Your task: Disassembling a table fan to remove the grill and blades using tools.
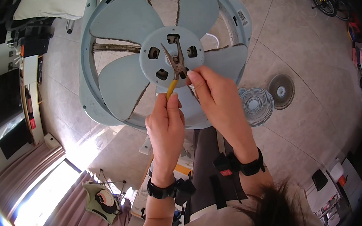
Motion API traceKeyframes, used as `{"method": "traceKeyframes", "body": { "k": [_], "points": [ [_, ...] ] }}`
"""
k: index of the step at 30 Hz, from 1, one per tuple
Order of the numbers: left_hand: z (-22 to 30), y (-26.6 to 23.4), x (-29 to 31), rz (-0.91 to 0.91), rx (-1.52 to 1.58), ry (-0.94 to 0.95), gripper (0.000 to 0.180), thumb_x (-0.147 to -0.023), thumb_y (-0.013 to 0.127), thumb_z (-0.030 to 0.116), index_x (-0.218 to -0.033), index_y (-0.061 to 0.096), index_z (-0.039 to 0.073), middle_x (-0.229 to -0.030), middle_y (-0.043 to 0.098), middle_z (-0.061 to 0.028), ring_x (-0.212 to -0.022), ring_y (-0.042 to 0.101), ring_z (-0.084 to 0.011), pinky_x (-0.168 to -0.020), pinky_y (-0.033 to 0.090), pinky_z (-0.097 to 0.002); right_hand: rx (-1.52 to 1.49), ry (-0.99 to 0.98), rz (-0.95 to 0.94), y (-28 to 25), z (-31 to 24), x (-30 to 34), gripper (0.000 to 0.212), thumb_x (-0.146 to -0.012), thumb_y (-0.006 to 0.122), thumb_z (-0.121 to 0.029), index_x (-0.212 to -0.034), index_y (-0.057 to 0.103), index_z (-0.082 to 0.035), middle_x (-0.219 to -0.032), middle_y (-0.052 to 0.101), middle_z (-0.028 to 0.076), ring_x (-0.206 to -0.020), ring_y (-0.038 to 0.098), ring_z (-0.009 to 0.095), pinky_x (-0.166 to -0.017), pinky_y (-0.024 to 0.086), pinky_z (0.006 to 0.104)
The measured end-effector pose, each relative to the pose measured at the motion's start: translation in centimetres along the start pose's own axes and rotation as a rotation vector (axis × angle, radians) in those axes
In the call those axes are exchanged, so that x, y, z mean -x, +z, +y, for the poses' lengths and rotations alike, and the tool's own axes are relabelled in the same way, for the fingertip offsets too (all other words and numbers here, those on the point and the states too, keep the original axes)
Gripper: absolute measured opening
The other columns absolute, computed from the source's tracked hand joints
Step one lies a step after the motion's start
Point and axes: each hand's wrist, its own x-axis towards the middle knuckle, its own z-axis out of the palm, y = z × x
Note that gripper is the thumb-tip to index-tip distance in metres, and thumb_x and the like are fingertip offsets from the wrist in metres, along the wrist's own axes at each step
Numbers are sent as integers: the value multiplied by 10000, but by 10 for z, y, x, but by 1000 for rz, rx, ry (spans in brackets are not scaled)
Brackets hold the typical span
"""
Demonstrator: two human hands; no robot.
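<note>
Both my hands are on a pair of needle-nose pliers (178, 66) with its jaws spread apart. My left hand (165, 119) pinches the yellow handle. My right hand (212, 89) has thumb and fingers closed round the other handle, which it mostly hides. The pliers are over the round hub (149, 66) of a pale blue fan, and the jaws point away from me. Whether they touch the hub's centre I cannot tell. Several dark openings ring the hub. Broad fan blades (121, 81) with brown dust along their edges sit inside the square-cornered housing (86, 89).
Right of the fan, a round pale blue grille (260, 113) lies on the tiled floor beside a grey-brown disc (287, 97). A green folding chair (100, 201) stands at lower left near the curtain (53, 214). Bicycles (325, 1) are at the far right.
</note>
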Motion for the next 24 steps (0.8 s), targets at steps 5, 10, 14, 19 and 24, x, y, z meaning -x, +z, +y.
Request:
{"method": "traceKeyframes", "body": {
  "k": [5,10,14,19,24],
  "points": [
    [0,3,-4,0,61,-15,271,-948,482,169,-736,460,2,-508,477,-50,-444,441,-114,-442,349,-274,5,-73,80,6,8,-3,247,-947,486,-226,-882,571,-3,-674,614,139,-579,606,284,-531,441,336],
    [0,6,-5,-1,50,-4,272,-949,482,168,-735,459,1,-503,468,-51,-434,432,-118,-434,348,-278,100,-74,93,10,4,-2,227,-938,497,-241,-893,543,-23,-688,601,148,-624,601,337,-536,452,380],
    [-5,7,-3,10,-1,1,261,-944,476,153,-735,453,-1,-512,480,-82,-434,456,-154,-442,362,-297,53,-22,133,25,1,3,341,-887,573,-334,-933,501,-4,-751,584,171,-666,598,347,-559,470,387],
    [-6,6,-5,43,-19,121,170,-922,459,118,-870,548,-17,-576,549,-142,-504,551,-205,-512,421,-322,99,-47,202,30,-8,6,530,-783,686,-392,-990,461,41,-827,579,211,-735,611,344,-608,477,387],
    [-3,2,-7,-67,107,-18,182,-923,458,116,-930,560,-34,-679,564,-75,-611,526,-122,-560,413,-260,168,-21,231,29,-14,2,605,-728,734,-399,-1015,445,48,-839,583,225,-753,615,366,-645,482,397]
  ]
}}
